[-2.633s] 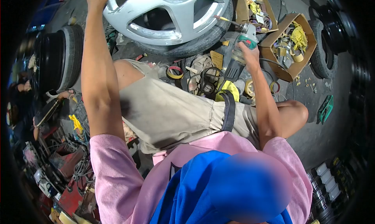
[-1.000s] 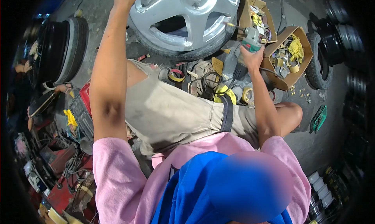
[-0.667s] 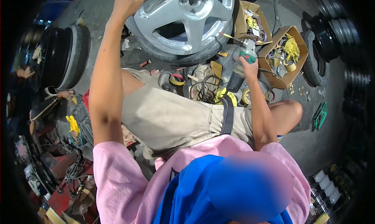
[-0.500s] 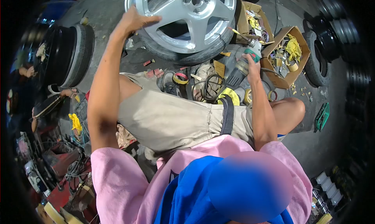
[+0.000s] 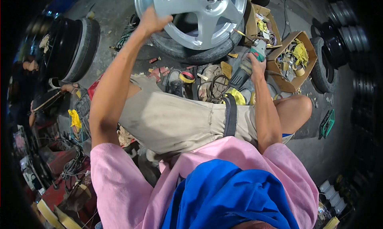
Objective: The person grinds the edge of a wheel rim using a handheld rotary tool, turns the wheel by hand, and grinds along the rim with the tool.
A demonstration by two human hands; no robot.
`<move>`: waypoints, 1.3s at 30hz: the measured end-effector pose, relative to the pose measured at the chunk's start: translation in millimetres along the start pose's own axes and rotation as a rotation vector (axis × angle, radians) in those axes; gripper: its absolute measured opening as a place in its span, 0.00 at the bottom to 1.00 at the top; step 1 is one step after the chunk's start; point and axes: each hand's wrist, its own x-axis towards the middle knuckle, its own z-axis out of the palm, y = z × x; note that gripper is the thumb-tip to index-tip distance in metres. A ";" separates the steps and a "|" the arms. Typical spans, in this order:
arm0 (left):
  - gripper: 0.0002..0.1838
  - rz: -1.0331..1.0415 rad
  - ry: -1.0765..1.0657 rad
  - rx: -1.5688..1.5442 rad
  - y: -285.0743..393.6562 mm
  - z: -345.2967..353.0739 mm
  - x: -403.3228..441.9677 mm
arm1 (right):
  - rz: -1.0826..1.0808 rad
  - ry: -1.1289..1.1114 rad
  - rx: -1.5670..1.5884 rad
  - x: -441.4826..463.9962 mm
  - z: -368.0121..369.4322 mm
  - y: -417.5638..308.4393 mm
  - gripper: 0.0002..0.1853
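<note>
A silver alloy wheel (image 5: pixel 203 19) with broad spokes lies face up on a black tire (image 5: pixel 189 53) at the top. My left hand (image 5: pixel 153 21) grips the wheel's left side, thumb over a spoke; its other fingers are partly hidden. In my right hand (image 5: pixel 257 65) is a green, grey and black grinder (image 5: pixel 242 73). A thin rod with a pale tip (image 5: pixel 239 31) extends from its head toward the wheel's right edge. From here I cannot tell whether the tip touches the rim. A dark cord (image 5: pixel 218 85) lies coiled left of the grinder.
Two cardboard boxes of scraps (image 5: pixel 272 71) (image 5: pixel 249 23) stand on the right, beside another tire (image 5: pixel 324 65). Tape rolls (image 5: pixel 186 77) and rags lie before my legs. Wheels line both sides. A green tray (image 5: pixel 327 123) is at right; tools and cables (image 5: pixel 74 165) clutter the lower left.
The wheel and my left hand on it appear farther right, partly because the view has shifted. My right hand still holds the grinder in nearly the same place.
</note>
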 end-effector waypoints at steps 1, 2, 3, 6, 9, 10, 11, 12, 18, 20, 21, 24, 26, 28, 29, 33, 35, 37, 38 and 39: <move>0.27 0.014 -0.100 0.078 13.3 -16.7 14.0 | -0.019 0.029 -0.060 -0.2 2.2 2.7 0.49; 0.20 0.026 -0.200 0.156 28.7 -34.8 25.1 | -0.014 0.023 -0.064 -7.1 5.8 -0.8 0.49; 0.24 -0.060 -0.189 0.119 62.7 -48.6 26.4 | -0.036 0.016 -0.070 -20.4 8.1 -10.6 0.48; 0.28 -0.151 -0.145 -0.014 74.5 -48.8 37.5 | -0.098 -0.001 -0.133 -39.3 3.4 -13.6 0.45; 0.26 -0.175 -0.159 0.038 86.7 -56.4 27.2 | -0.160 0.017 -0.223 -49.9 2.9 -8.0 0.43; 0.26 -0.178 -0.162 0.039 82.6 -56.0 27.3 | -0.190 0.037 -0.269 -51.7 4.8 -7.8 0.42; 0.25 -0.092 -0.133 0.093 77.3 -56.5 26.2 | -0.187 0.034 -0.272 -52.4 8.2 -7.9 0.42; 0.25 -0.007 -0.106 0.145 73.0 -54.9 24.4 | -0.228 0.054 -0.285 -51.8 10.9 -7.0 0.42; 0.20 0.156 0.001 0.321 135.7 -77.4 -55.3 | -0.337 0.136 -0.430 -45.0 30.2 -13.6 0.42; 0.12 0.223 -0.336 0.016 163.1 -85.7 -108.2 | -0.337 0.157 -0.488 -44.9 37.8 -17.6 0.44; 0.12 0.278 -0.576 -0.067 168.7 -83.7 -132.0 | -0.338 0.164 -0.492 -43.7 39.4 -18.3 0.45; 0.14 0.213 -1.178 -0.066 176.9 -78.0 -217.0 | -0.350 0.144 -0.487 -43.1 45.5 -21.3 0.45; 0.13 0.110 -1.414 -0.190 175.2 -63.6 -252.1 | -0.365 0.116 -0.477 -41.9 49.7 -23.4 0.45; 0.13 0.118 -1.392 -0.323 177.4 -53.6 -266.1 | -0.331 0.090 -0.440 -42.7 53.2 -22.4 0.45; 0.12 0.133 -1.362 -0.463 180.1 -48.7 -268.8 | -0.327 0.092 -0.438 -41.0 54.3 -21.1 0.45; 0.10 0.206 -1.242 -0.686 202.7 -33.1 -258.9 | -0.390 0.100 -0.416 -37.9 53.3 -22.1 0.43; 0.08 0.155 -1.023 -0.865 207.8 -26.6 -264.4 | -0.401 0.107 -0.412 -40.1 51.5 -26.1 0.43; 0.09 0.184 -0.784 -1.273 223.8 -15.3 -263.9 | -0.410 0.130 -0.473 -41.5 42.6 -24.7 0.42; 0.09 0.188 -0.683 -1.448 235.2 -13.7 -262.1 | -0.407 0.128 -0.476 -40.8 39.4 -23.7 0.42; 0.10 0.210 -0.583 -1.616 246.7 -12.2 -260.1 | -0.391 0.132 -0.472 -40.3 35.2 -22.8 0.42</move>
